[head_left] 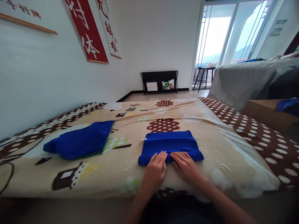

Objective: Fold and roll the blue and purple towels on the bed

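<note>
A blue cloth (168, 140) lies on the bed, its near edge turned up into a roll and its far part flat. My left hand (157, 166) curls its fingers over the middle of the roll. Close beside it, my right hand (184, 163) has its fingers closed together over the same roll. Both thumbs are partly hidden. A small white tag (144, 139) sticks out at the cloth's left side. Farther left, apart from both hands, rests a second blue piece of fabric (81, 140), folded in layers with a narrower left end.
A beige patterned blanket (221, 149) with brown dotted borders covers the bed. At right stand a cardboard box (259, 113) with blue fabric on it and a plastic-covered piece of furniture (243, 79). Part of another person's arm (289, 55) shows there. A black rack (159, 76) stands by the far wall.
</note>
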A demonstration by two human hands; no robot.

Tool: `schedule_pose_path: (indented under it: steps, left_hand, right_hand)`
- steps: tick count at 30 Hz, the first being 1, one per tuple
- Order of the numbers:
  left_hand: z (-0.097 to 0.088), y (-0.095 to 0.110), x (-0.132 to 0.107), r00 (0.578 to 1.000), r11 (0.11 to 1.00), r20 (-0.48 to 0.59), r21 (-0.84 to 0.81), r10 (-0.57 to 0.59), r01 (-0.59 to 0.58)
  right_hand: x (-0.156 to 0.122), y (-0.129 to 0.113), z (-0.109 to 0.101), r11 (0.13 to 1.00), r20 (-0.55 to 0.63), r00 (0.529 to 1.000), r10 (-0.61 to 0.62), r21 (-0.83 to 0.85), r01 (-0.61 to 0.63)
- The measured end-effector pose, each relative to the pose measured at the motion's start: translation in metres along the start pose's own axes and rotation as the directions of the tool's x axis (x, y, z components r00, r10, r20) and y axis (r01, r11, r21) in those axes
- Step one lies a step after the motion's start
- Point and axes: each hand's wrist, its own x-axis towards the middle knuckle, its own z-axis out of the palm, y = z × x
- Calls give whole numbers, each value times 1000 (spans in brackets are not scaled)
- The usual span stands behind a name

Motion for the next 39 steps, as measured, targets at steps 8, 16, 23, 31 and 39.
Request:
schedule_pose_path:
  steps: [8, 16, 23, 31, 39]
  left_hand:
    - [-24, -20, -12, 981, 979, -13, 58, -194, 194]
    - [-13, 3, 21, 973, 981, 165, -72, -164, 178]
    - [-28, -24, 15, 943, 938, 55, 139, -328, 318]
    - [-13, -37, 44, 896, 965, 363, 27, -254, 262]
    - [-7, -48, 41, 923, 962, 279, 141, -266, 235]
  right_hand:
    - [-38, 54, -26, 972, -60, 982, 177, -149, -184]
    - [5, 29, -18, 986, 179, 970, 167, -40, -162]
    - [1, 49, -24, 955, 161, 950, 269, -169, -242]
    - [25, 62, -5, 949, 349, 884, 311, -64, -309]
    - [29, 72, -13, 965, 299, 917, 263, -65, -256]
